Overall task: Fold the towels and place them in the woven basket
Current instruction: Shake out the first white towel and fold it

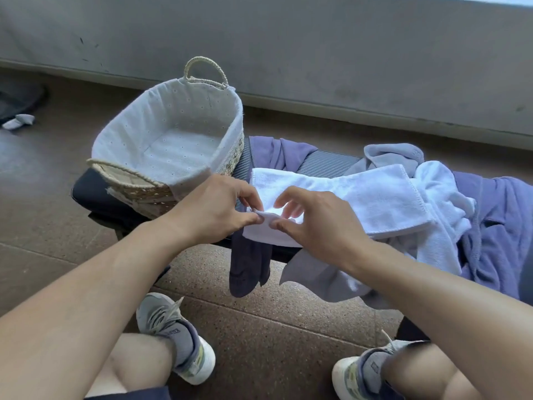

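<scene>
Head view: a dark bench (95, 189) carries the basket (161, 145) at its left end and a heap of towels (450, 215) to the right. A white towel (360, 197) lies folded between them, its near-left corner under both hands. The left hand (213, 212) pinches that corner; the right hand (314, 223) pinches it just beside. No writing is legible.

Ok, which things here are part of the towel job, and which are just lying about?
Job:
white terry towel, pinched at its near corner by left hand and right hand
lined woven basket, no towels in it
heap of white, grey and purple towels

Lying about:
dark cloth hanging off the bench
pale scrap on the floor
</scene>
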A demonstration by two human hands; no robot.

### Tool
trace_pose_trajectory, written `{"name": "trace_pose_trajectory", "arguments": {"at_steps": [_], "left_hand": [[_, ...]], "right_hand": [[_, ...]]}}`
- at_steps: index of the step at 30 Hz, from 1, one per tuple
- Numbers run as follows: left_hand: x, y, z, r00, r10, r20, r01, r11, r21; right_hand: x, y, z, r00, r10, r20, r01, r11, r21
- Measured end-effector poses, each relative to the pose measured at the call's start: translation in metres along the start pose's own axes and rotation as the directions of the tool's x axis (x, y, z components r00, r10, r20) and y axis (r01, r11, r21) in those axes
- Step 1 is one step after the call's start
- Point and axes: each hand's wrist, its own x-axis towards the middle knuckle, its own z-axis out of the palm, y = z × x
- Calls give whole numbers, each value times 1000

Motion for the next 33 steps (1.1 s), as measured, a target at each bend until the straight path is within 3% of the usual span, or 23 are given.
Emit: {"name": "trace_pose_trajectory", "arguments": {"at_steps": [4, 8, 11, 15, 19, 24, 29, 33], "left_hand": [[1, 2, 0, 996, -22, -83, 19, 999, -35], [6, 4, -2, 975, -70, -212, 44, 991, -128], [12, 9, -6, 948, -108, -299, 61, 984, -165], [19, 14, -12, 920, -154, -360, 95, 980, -175], [23, 14, -17, 914, -185, -362, 132, 977, -168], [22, 17, -24, 920, -183, -346, 161, 983, -92], [20, 16, -24, 916, -255, -311, 221, 965, -140], [19, 19, -20, 903, -345, -255, 291, 929, -227]], "right_hand": [[2, 19, -32, 980, 36, 196, 22, 958, -285], [-4, 46, -70, 981, 171, 95, -130, 932, -340], [-4, 69, -100, 958, 284, 27, -265, 919, -291], [-6, 88, -123, 931, 349, 105, -312, 912, -265], [-9, 92, -135, 924, 350, 156, -306, 919, -250], [-11, 110, -154, 943, 330, 34, -329, 944, -32], [-15, 115, -148, 948, 256, 188, -254, 967, -37], [-14, 114, -146, 964, 196, 179, -198, 980, -4]]}}
